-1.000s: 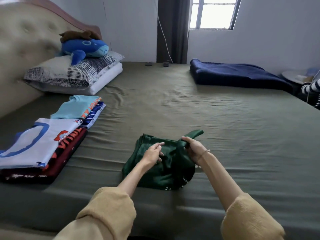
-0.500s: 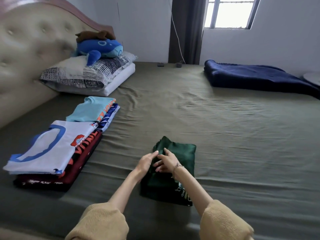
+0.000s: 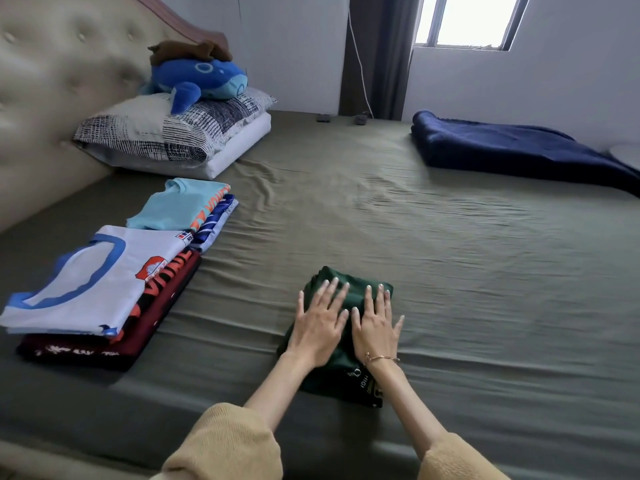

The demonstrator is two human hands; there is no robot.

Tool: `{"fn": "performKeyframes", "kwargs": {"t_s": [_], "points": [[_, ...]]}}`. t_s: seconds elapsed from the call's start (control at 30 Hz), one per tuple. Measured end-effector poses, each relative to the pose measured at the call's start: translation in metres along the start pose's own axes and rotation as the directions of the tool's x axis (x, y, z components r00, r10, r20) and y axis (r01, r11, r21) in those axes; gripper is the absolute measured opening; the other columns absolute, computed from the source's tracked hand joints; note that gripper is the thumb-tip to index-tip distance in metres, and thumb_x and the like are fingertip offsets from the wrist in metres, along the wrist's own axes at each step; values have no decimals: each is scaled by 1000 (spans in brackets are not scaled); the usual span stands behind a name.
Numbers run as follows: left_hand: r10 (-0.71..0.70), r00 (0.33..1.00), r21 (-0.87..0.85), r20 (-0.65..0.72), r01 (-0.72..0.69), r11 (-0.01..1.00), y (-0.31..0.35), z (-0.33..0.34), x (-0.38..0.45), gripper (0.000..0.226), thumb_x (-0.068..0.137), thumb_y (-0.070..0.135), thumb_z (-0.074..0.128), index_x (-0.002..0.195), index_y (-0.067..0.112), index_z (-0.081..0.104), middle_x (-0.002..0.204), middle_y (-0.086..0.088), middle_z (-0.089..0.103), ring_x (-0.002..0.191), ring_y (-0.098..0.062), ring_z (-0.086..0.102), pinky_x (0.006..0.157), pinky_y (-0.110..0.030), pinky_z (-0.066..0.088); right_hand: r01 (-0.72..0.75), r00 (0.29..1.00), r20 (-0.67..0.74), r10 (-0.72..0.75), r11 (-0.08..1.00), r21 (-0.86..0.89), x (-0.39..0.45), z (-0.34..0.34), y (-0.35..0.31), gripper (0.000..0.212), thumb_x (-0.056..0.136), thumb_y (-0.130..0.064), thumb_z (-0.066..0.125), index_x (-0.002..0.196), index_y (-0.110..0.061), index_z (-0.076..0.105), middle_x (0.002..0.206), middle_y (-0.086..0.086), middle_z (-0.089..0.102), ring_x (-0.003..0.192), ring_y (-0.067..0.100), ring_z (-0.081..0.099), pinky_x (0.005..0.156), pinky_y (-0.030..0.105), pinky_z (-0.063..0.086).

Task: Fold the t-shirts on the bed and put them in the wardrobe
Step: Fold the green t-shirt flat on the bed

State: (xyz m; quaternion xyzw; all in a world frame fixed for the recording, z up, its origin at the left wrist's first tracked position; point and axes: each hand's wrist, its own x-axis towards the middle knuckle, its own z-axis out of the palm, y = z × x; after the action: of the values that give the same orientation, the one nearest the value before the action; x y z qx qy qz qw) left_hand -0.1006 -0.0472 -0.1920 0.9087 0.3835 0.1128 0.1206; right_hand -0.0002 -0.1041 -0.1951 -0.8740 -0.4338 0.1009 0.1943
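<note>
Head view: left hand (image 3: 320, 322) and right hand (image 3: 375, 323) flat on the folded green t-shirt (image 3: 353, 292), fingers straight and spread, gripping nothing. Green t-shirt on the bed (image 3: 450, 258), near its front edge, apart from the stacks of folded t-shirts (image 3: 104, 282) to the left. Likely step: pressing the last fold flat.

Risks, as judgement: soft thick bundle liable to spring open once pressure lifts; layers apt to slide if picked up by one edge; wrinkled sheet underneath prone to drag; stacks likely to topple if carried together. Wardrobe not visible.
</note>
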Motion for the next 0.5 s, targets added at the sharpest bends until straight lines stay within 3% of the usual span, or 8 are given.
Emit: {"fn": "performKeyframes", "kwargs": {"t_s": [0.03, 0.1, 0.2, 0.37, 0.43, 0.5], "points": [[31, 996, 23, 88, -33, 999, -2, 5, -1, 80, 76, 57, -12, 151, 32, 0, 159, 9, -6, 145, -5, -8, 116, -46, -6, -17, 999, 42, 16, 1000, 14, -1, 2, 4, 57, 102, -38, 24, 151, -22, -1, 157, -1, -14, 145, 13, -14, 115, 50, -2], [22, 984, 22, 176, -27, 999, -11, 13, -5, 60, 94, 57, 6, 149, 35, -6, 158, 10, -14, 143, -4, -16, 114, -48, -9, 7, 997, 72, -8, 1000, 15, -3, 3, 8, 61, 101, -43, 25, 150, -23, -5, 157, 0, -17, 144, 17, -16, 116, 48, 1], [-9, 984, -56, 176, 20, 998, -20, 16, -12, 59, 99, 49, 26, 148, 39, -7, 157, 10, -19, 142, -7, -22, 116, -47, -8, 0, 998, 64, -6, 995, 103, -7, 5, 14, 72, 97, -47, 36, 150, -22, -7, 157, 7, -16, 145, 25, -12, 116, 42, 3], [-146, 972, -159, 182, 176, 971, -20, 15, -18, 64, 98, 52, 27, 148, 37, -11, 155, -2, -26, 144, -23, -19, 117, -39, -5, -185, 978, 5, 210, 852, 490, -11, -4, 15, 89, 89, -40, 58, 149, -2, 5, 153, 20, 17, 142, 30, 17, 112, 32, 15], [-239, 959, -260, 151, 271, 927, -19, 15, -19, 66, 100, 45, 32, 151, 26, -7, 158, -11, -14, 146, -27, -4, 117, -35, 1, -292, 939, 52, 339, 709, 642, 0, -10, 20, 83, 86, -32, 66, 146, 3, 19, 146, 20, 34, 135, 31, 31, 106, 31, 25], [-347, 936, -347, 57, 345, 872, -20, 9, -25, 69, 99, 35, 42, 152, 13, 3, 156, -13, 13, 143, -27, 13, 114, -30, 7, -424, 888, 206, 410, 562, 710, 11, -17, 21, 77, 79, -35, 72, 136, 4, 38, 134, 18, 49, 122, 31, 47, 92, 31, 37]]}}
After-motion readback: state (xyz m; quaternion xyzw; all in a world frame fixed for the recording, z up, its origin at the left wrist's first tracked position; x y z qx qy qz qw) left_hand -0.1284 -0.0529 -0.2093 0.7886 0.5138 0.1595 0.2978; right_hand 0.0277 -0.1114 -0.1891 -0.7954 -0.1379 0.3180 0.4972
